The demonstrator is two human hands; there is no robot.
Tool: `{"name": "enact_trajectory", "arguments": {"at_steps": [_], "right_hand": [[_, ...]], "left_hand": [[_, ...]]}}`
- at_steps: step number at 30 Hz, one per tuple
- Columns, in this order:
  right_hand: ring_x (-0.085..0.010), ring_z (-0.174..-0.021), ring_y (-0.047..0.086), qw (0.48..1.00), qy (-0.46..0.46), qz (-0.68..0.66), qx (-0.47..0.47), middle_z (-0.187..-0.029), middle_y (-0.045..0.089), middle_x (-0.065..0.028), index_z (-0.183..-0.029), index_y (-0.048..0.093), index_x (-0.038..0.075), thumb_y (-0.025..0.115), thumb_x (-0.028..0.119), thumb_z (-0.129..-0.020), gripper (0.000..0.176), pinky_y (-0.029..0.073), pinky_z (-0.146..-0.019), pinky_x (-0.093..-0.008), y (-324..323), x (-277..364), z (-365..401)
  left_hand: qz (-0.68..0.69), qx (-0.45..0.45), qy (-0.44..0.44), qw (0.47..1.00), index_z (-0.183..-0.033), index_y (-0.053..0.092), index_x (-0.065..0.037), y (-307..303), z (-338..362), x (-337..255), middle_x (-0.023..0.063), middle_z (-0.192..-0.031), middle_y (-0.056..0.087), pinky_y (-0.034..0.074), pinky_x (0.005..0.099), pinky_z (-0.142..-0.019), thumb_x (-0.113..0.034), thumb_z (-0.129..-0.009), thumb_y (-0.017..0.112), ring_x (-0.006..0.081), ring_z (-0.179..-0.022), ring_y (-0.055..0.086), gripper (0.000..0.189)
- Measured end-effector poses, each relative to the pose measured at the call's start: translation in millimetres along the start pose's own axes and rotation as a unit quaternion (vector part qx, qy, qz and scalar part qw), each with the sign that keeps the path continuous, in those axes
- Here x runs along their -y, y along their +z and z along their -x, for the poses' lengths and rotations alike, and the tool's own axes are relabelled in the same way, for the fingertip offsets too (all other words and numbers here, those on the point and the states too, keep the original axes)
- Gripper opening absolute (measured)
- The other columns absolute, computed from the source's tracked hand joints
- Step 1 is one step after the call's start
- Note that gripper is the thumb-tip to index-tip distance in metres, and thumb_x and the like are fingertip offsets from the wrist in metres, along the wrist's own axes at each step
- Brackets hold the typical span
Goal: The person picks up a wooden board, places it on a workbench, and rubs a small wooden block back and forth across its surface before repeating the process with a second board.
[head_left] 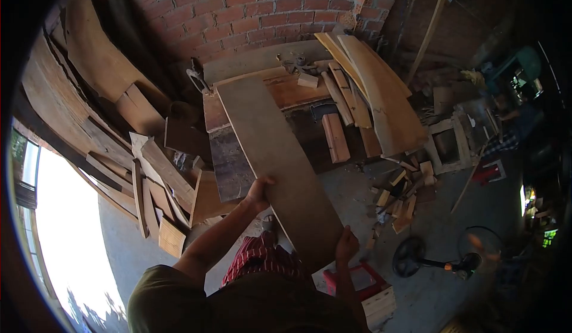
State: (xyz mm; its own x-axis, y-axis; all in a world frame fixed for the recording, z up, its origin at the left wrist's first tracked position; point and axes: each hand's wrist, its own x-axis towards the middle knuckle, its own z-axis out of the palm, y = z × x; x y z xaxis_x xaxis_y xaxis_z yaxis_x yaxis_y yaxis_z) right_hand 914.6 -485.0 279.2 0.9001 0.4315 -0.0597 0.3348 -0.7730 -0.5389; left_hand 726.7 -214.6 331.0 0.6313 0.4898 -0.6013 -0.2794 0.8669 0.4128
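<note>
A long, flat wooden board [271,136] slants from the workbench [286,88] down toward my body. Its far end lies over the bench top. My left hand [259,194] grips the board's left edge about midway, with the thumb on top. Nearer to me, my right hand [347,246] is closed on the right edge close to the near end. The fingers under the board are hidden on both sides. To the right of the board, a short wood block [335,139] rests on the bench.
Large planks [89,41] lean along the left. Curved boards [381,94] stick out from the bench's right side. Wood offcuts [399,199] litter the floor at right, near a fan [411,256] and a red stool [360,279]. Behind the bench rises a brick wall [238,5].
</note>
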Motion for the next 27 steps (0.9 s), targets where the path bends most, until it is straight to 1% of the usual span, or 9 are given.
{"name": "enact_trajectory", "arguments": {"at_steps": [2, 8, 13, 16, 18, 19, 22, 24, 27], "right_hand": [[-0.0433, -0.072, 0.065, 0.998, 0.011, -0.009, -0.057, -0.076, 0.068, -0.0206, -0.08, 0.072, 0.003, 0.04, 0.047, -0.1, 0.057, 0.048, -0.065, -0.0512, 1.8, 29.3, 3.0], [-0.0446, -0.077, 0.064, 0.998, 0.062, 0.017, -0.021, -0.081, 0.068, -0.0229, -0.084, 0.071, 0.0, 0.038, 0.048, -0.099, 0.061, 0.047, -0.07, -0.0531, 16.0, 68.0, 5.7], [-0.0427, -0.069, 0.063, 1.0, -0.002, 0.013, -0.027, -0.076, 0.067, -0.0195, -0.077, 0.068, 0.002, 0.039, 0.042, -0.101, 0.055, 0.046, -0.062, -0.0513, 24.5, 57.2, 19.9], [-0.0459, -0.077, 0.062, 1.0, -0.017, -0.012, -0.006, -0.082, 0.067, -0.0237, -0.087, 0.068, -0.001, 0.039, 0.043, -0.102, 0.054, 0.046, -0.067, -0.0524, 22.8, 63.7, 31.7], [-0.0458, -0.077, 0.062, 0.998, -0.018, -0.014, 0.057, -0.081, 0.066, -0.0233, -0.089, 0.066, 0.0, 0.041, 0.043, -0.101, 0.051, 0.046, -0.067, -0.0519, 17.4, 71.2, 41.8], [-0.0458, -0.077, 0.062, 0.998, -0.015, -0.008, 0.06, -0.081, 0.066, -0.0233, -0.089, 0.066, 0.0, 0.041, 0.043, -0.101, 0.051, 0.046, -0.067, -0.0519, 16.4, 73.7, 45.0], [-0.0464, -0.078, 0.061, 0.99, -0.044, -0.011, 0.131, -0.081, 0.065, -0.0237, -0.091, 0.064, 0.001, 0.041, 0.044, -0.101, 0.05, 0.046, -0.067, -0.0511, 17.1, 74.6, 51.5], [-0.0474, -0.08, 0.06, 0.981, -0.062, -0.027, 0.185, -0.083, 0.064, -0.0246, -0.095, 0.062, 0.001, 0.04, 0.045, -0.102, 0.05, 0.045, -0.068, -0.051, 25.8, 70.6, 49.3], [-0.0488, -0.082, 0.058, 0.963, -0.096, -0.079, 0.238, -0.084, 0.063, -0.026, -0.097, 0.061, 0.001, 0.039, 0.047, -0.102, 0.051, 0.045, -0.07, -0.0515, 33.8, 59.9, 39.3]], "left_hand": [[-0.005, -0.022, 0.006, 1.0, -0.13, 0.049, -0.002, -1.5, -22.4, -13.7, 0.015, -0.124, 0.057, 0.041, 0.0476, -0.105, -0.018, -0.074, 0.06, 0.032, -0.116, 0.055, 0.059], [0.019, -0.093, 0.003, 0.995, -0.114, 0.059, -0.003, -19.1, -58.7, -33.9, 0.0141, -0.108, 0.063, 0.049, 0.0468, -0.094, -0.026, -0.075, 0.06, 0.0305, -0.101, 0.06, 0.046], [0.004, -0.173, 0.011, 0.985, -0.106, 0.061, -0.004, -23.4, -50.1, -31.1, 0.0115, -0.1, 0.063, 0.05, 0.0432, -0.086, -0.03, -0.076, 0.061, 0.0276, -0.094, 0.061, 0.04], [0.051, -0.253, 0.053, 0.965, -0.107, 0.061, -0.004, -28.7, -41.5, -17.7, 0.0101, -0.096, 0.063, 0.05, 0.039, -0.085, -0.027, -0.079, 0.059, 0.0247, -0.093, 0.061, 0.037], [-0.124, -0.3, 0.169, 0.931, -0.116, 0.06, -0.002, -37.5, -32.7, -6.3, 0.0089, -0.089, 0.063, 0.049, 0.0351, -0.086, -0.021, -0.085, 0.054, 0.0223, -0.095, 0.061, 0.037], [-0.123, -0.302, 0.161, 0.932, -0.116, 0.06, -0.002, -36.5, -25.7, -0.7, 0.0089, -0.089, 0.063, 0.049, 0.0351, -0.086, -0.021, -0.085, 0.054, 0.0223, -0.095, 0.061, 0.037], [-0.201, -0.326, 0.226, 0.895, -0.13, 0.052, -0.003, -37.1, 0.5, 19.6, 0.0113, -0.103, 0.059, 0.048, 0.0353, -0.089, -0.013, -0.089, 0.052, 0.0227, -0.097, 0.06, 0.043], [-0.306, -0.316, 0.32, 0.839, -0.141, 0.041, -0.007, -43.3, 16.1, 38.2, 0.0151, -0.123, 0.047, 0.047, 0.0373, -0.093, -0.008, -0.088, 0.055, 0.0269, -0.104, 0.056, 0.055], [-0.428, -0.303, 0.331, 0.785, -0.145, 0.035, -0.012, -49.3, 40.3, 60.6, 0.018, -0.135, 0.032, 0.046, 0.04, -0.096, -0.005, -0.085, 0.059, 0.0321, -0.113, 0.051, 0.064]]}}
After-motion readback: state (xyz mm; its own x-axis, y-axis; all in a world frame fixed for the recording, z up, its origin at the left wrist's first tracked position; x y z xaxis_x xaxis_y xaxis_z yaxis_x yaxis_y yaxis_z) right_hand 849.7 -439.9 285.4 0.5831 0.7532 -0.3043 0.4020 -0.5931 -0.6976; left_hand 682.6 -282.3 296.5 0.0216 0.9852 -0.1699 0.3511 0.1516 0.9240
